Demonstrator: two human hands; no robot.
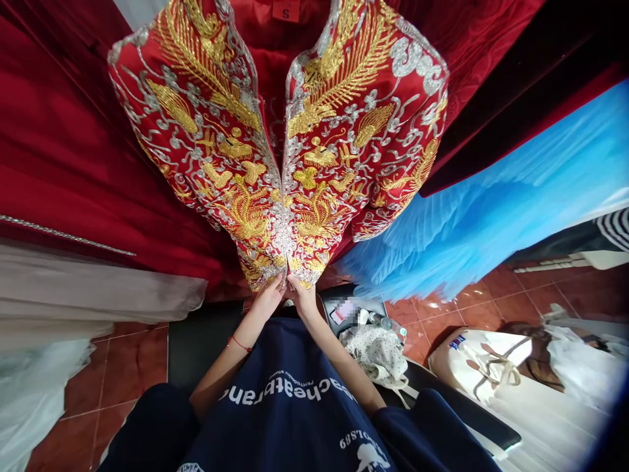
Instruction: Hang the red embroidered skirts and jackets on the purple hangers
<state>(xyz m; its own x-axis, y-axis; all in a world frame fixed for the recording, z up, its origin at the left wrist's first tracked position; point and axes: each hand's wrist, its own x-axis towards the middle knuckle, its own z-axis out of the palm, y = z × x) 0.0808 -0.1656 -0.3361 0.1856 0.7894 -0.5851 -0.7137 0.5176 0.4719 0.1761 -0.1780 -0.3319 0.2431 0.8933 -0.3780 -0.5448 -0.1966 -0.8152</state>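
Embroidered red jacket (275, 131) hangs directly above both hands, front panels meeting at the hem. Blue tulle skirt (491, 210) right of the hands. Left hand (268, 298) pinches the left hem edge; right hand (302, 296) pinches the right edge (hands touching).

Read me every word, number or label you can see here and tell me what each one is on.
"S" on the small red tag inside the jacket's collar.
"68STOD" or similar, seen upside down on the navy shirt; not sure of it.
White lettering across the navy shirt, upside down and folded: not readable in full.
Blurred patch on the floor items: unreadable.
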